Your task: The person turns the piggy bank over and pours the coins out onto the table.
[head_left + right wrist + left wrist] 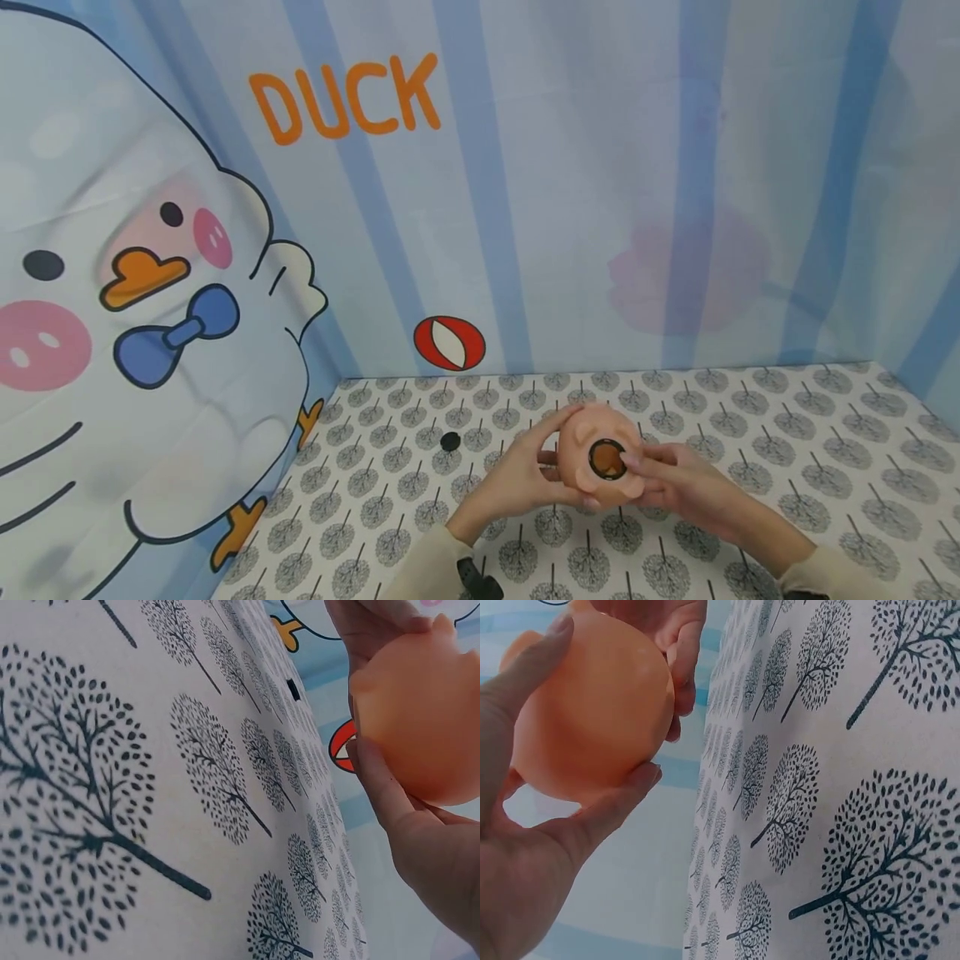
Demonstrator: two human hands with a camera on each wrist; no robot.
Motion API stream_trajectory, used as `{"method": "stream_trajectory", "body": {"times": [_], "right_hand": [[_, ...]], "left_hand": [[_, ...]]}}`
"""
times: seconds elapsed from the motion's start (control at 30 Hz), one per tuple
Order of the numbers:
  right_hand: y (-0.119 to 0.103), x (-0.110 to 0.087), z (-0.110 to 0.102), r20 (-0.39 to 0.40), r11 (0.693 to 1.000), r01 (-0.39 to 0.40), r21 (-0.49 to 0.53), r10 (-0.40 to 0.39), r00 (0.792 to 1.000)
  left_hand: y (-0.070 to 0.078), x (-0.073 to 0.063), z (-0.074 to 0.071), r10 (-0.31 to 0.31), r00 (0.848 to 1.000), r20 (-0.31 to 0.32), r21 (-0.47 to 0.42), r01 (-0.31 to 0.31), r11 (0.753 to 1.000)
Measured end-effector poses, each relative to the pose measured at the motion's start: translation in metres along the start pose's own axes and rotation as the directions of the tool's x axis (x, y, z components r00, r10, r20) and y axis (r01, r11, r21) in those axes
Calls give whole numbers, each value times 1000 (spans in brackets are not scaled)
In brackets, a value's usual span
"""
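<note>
Gripping the pink coin bank (592, 712) above the tree-print counter (420, 517), left hand (521, 475) and right hand (678, 479) both curl partway around its rounded sides, which might slip if the right thumb (632, 459) pushes too hard beside the hole (608, 459).

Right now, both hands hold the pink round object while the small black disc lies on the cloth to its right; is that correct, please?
Not quite: the head view shows the small black disc lying left of the round object; otherwise correct.
</note>
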State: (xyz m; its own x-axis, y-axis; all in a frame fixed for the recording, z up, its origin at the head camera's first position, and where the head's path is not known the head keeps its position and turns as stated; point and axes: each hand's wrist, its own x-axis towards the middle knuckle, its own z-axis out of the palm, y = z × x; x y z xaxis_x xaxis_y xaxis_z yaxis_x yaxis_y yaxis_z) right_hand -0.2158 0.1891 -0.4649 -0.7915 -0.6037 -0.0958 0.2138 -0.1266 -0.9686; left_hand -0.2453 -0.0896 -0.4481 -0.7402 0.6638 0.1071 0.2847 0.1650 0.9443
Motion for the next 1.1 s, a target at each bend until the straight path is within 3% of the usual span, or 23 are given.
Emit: {"method": "stream_trajectory", "body": {"times": [0.2,0.37,0.47,0.57,0.67,0.83,0.97,1.1], "right_hand": [[-2,-1,2,-113,993,13,-114,-26,993],[-4,-1,6,-224,971,3,-240,-58,973],[-5,-2,8,-278,941,-11,-339,-89,956],[-6,-3,10,-284,919,-4,-394,-118,951],[-6,-3,12,-277,916,7,-402,-129,952],[-4,-1,15,-297,912,-17,-409,-116,948],[-2,0,12,-291,896,-30,-443,-112,950],[-2,-1,7,-261,881,-11,-474,-129,957]], "left_hand": [[-1,-2,-1,-40,998,44,-53,43,998],[-1,0,-1,-161,987,-23,-11,161,987],[-2,4,0,-242,970,-18,-136,237,962],[-4,7,1,-314,949,27,-282,309,908],[-5,8,2,-353,934,55,-339,350,873],[-6,7,4,-370,924,98,-374,379,846],[-6,8,7,-375,920,111,-379,388,840],[-2,13,10,-361,929,80,-387,363,847]]}}
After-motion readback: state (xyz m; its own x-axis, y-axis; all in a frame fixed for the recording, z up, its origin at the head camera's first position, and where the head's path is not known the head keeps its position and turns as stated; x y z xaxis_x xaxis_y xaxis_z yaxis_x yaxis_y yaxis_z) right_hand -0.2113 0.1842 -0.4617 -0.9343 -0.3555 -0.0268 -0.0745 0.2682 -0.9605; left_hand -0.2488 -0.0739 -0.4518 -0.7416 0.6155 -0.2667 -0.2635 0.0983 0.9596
